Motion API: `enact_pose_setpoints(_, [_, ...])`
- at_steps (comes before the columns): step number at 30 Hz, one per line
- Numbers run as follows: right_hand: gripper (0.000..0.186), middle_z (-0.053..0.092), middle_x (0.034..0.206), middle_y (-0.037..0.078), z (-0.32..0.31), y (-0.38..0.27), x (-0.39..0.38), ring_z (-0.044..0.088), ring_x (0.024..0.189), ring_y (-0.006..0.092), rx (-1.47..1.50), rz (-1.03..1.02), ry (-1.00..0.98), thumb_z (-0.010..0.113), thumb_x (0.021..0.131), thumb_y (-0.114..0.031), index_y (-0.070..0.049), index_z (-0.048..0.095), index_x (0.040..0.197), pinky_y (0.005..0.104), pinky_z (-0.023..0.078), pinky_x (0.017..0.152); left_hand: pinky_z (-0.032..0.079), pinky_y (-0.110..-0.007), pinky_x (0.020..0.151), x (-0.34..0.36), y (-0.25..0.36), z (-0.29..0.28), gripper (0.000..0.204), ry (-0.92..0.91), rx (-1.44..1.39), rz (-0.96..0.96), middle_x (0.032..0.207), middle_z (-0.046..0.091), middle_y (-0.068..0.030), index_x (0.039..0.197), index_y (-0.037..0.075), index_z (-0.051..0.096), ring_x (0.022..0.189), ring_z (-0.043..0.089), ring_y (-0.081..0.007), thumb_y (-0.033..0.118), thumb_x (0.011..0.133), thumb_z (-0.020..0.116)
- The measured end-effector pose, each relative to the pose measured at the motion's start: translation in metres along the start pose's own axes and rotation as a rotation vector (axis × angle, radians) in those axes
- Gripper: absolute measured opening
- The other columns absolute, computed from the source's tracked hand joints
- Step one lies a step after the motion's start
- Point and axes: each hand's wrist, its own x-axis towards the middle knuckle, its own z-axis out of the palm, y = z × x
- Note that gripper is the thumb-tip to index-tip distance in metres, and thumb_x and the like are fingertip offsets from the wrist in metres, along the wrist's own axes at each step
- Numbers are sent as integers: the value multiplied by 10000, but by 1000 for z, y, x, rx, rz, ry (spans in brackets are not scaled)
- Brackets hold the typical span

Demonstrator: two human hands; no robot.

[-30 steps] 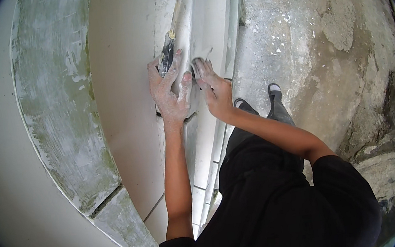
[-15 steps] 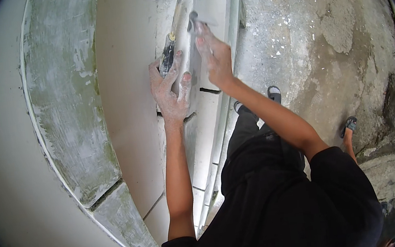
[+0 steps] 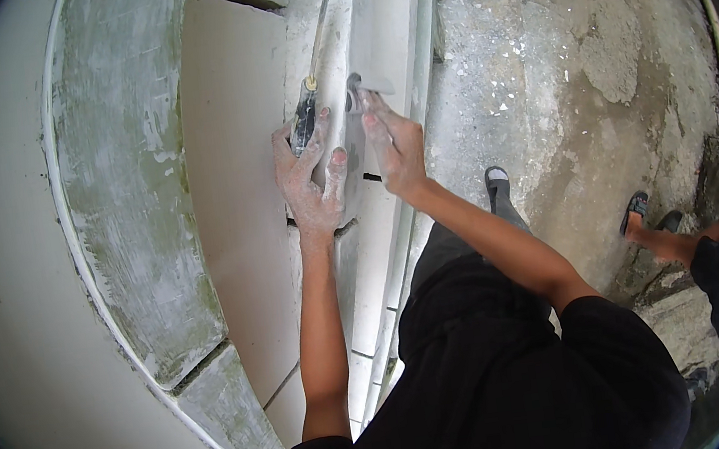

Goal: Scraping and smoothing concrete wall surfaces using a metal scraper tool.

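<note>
On a rough, paint-spattered concrete floor [image 3: 591, 61], at three o'clock from a white tiled ledge [image 3: 239, 194], a person in black leans over the work. The left hand [image 3: 311, 177], dusted white, is clamped on a black-handled tool [image 3: 309, 109] whose pale shaft points toward twelve o'clock. Just beside it, the right hand [image 3: 394, 144] grips what may be a flat-bladed trowel [image 3: 374, 84] against the tile edge. Another person's sandalled foot [image 3: 636, 213] stands at four o'clock.
</note>
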Motion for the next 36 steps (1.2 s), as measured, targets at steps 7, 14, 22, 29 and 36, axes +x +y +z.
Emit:
enact_pose_setpoints(7, [514, 604, 1298, 330, 1, 3, 21, 651, 1130, 338, 116, 68, 31, 513, 1016, -282, 115, 543, 1340, 383, 456, 990, 457, -439, 972, 1, -1, 1, 421, 43, 9, 5, 1193, 575, -251, 1256, 101, 711, 1090, 555, -394, 232, 857, 742])
enact_pose_setpoints(14, [577, 518, 1436, 303, 2, -14, 35, 487, 1376, 377, 130, 139, 27, 484, 1038, -288, 141, 439, 1422, 393, 336, 1155, 470, -417, 940, -5, 9, -1, 412, 83, 43, -75, 1169, 595, -208, 1248, 99, 717, 1059, 586, -364, 286, 881, 738])
enact_pose_setpoints(22, [496, 594, 1363, 284, 5, 1, -80, 610, 1165, 242, -22, 49, -120, 606, 948, -117, 143, 515, 1359, 345, 449, 1000, 524, -442, 893, -10, 10, 4, 437, 151, 77, -53, 1186, 557, -212, 1270, 211, 710, 1040, 603, -372, 332, 853, 753])
enact_pose_setpoints(29, [309, 742, 932, 176, -22, -18, -99, 675, 821, 155, -122, 117, -281, 670, 851, -57, 83, 666, 1128, 351, 525, 747, 497, -452, 889, -85, 62, 15, 389, 281, -21, -103, 1163, 548, -219, 1238, 162, 721, 1026, 585, -381, 220, 854, 724])
enact_pose_setpoints(36, [124, 692, 855, 40, -73, -30, -166, 616, 790, 98, 64, 303, -736, 625, 918, -82, 26, 681, 938, 291, 506, 701, 473, -475, 937, -236, 99, 12, 470, 355, 88, -102, 1212, 532, -254, 1279, 149, 696, 1077, 548, -422, 208, 816, 747])
